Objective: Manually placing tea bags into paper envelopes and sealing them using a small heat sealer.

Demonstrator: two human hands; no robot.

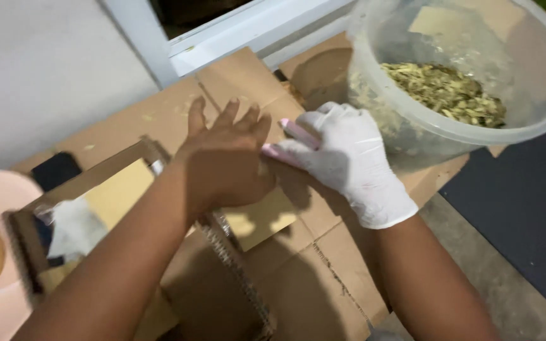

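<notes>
My left hand is bare, with its fingers spread flat over a sheet of brown cardboard. My right hand wears a white glove and grips a pink tool, perhaps scissors or a cutter, whose tips show beside the left hand's fingers. The two hands touch at the middle of the view. What lies under the left palm is hidden.
A large clear plastic tub with dried yellow-green flakes stands at the top right on the cardboard. An open cardboard box with a white crumpled bag sits at the left. A white window frame runs along the top. Dark mat at right.
</notes>
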